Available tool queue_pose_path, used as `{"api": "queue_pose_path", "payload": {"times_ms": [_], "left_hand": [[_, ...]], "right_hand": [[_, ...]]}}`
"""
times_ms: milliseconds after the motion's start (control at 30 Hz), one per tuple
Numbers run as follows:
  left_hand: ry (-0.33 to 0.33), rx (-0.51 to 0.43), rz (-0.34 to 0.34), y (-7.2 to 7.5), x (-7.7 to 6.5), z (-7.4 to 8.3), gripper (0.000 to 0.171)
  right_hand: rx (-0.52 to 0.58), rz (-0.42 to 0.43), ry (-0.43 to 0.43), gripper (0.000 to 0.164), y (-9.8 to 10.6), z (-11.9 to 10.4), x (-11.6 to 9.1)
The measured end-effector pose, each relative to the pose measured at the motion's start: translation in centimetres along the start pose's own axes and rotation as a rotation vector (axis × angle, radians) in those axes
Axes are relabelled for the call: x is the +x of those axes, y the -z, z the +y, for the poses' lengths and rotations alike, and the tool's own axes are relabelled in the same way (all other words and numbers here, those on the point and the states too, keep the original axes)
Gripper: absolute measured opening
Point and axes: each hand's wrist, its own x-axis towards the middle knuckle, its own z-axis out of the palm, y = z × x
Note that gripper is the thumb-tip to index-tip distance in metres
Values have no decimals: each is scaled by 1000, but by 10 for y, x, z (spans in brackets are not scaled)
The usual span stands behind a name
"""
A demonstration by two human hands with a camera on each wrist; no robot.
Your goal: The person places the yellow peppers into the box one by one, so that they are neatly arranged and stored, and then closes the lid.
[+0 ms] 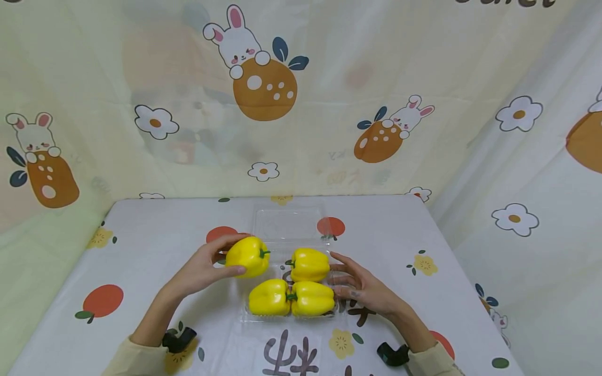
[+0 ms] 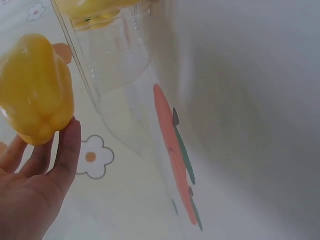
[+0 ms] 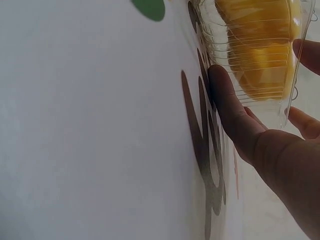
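My left hand point(image 1: 203, 270) grips a yellow bell pepper point(image 1: 246, 257) between thumb and fingers, its green stem pointing right. The pepper is raised at the back left corner of a clear plastic clamshell box point(image 1: 256, 318). Three more yellow bell peppers sit in the box: one at the back right point(image 1: 310, 265), one at the front left point(image 1: 268, 298) and one at the front right point(image 1: 313, 299). Beside the box's right wall, my right hand point(image 1: 364, 288) rests its spread fingers against the plastic. The right wrist view shows the thumb point(image 3: 222, 92) along the ribbed side wall.
The transparent lid point(image 1: 289, 222) lies folded back behind the box. A white cloth printed with fruit and flowers covers the table point(image 1: 155, 250). Behind the table hangs a printed curtain point(image 1: 320, 141). A small black device point(image 1: 178, 340) is at the left wrist, another point(image 1: 392, 354) at the right.
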Motion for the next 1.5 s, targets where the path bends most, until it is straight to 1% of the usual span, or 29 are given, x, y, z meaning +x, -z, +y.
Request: {"api": "queue_pose_path", "payload": {"times_ms": [100, 267, 533, 800, 1033, 1333, 1500], "left_hand": [[2, 5, -10, -3, 2, 0, 66], [27, 9, -15, -6, 4, 1, 68], [16, -1, -12, -8, 5, 3, 67], [40, -13, -5, -14, 9, 1, 70], [51, -26, -7, -18, 11, 3, 71], [49, -9, -17, -21, 15, 4, 72], [56, 21, -18, -25, 16, 5, 74]], "right_hand": [[1, -2, 3, 82, 0, 0, 0], [-4, -2, 5, 83, 0, 0, 1], [10, -11, 16, 82, 0, 1, 1], [-3, -4, 5, 82, -1, 1, 1], [-6, -7, 10, 83, 1, 0, 1], [2, -5, 4, 83, 0, 0, 1], [-8, 2, 3, 83, 0, -1, 1]]}}
